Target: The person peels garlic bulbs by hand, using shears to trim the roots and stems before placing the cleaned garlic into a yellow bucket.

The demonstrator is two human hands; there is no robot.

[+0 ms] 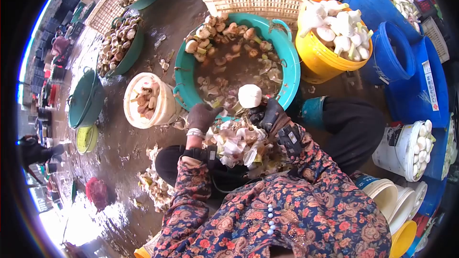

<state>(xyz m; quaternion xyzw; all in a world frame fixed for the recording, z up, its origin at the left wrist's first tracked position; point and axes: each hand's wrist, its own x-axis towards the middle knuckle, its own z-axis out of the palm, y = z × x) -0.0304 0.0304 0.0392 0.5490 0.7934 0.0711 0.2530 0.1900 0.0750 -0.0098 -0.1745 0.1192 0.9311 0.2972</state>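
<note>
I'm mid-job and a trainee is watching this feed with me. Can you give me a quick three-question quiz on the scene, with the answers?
1. Multiple choice: Which hand holds the white bulb?
A) left
B) right
C) neither

2. True or false: The yellow bucket beside the large green tub is empty.

3. Short answer: What colour is the slatted crate just beyond the tub?

Key:
1. B: the right hand, with the bulb at its fingertips.
2. False: it is heaped with whitish bulbs.
3. Off-white.
</note>
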